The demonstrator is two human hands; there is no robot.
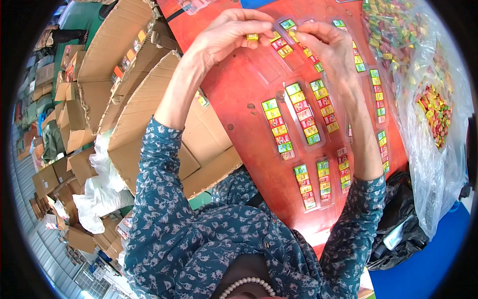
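Pinched in my left hand (226, 35): one small yellow candy (252, 37), fingertips closed on it. My right hand (326, 45) steadies the clear tray slot (298, 37) on the red board (249, 99), holding nothing I can see. Seat it square, flat.

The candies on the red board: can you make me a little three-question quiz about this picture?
1. True or false: the left hand pinches one small yellow candy in its fingertips.
2. What does the right hand touch? A) a cardboard box B) a clear tray of candies at the top of the red board C) the black bag
3. Fill in: the loose candies at the right lie in a clear plastic ____.

Key: 1 true; 2 B; 3 bag.
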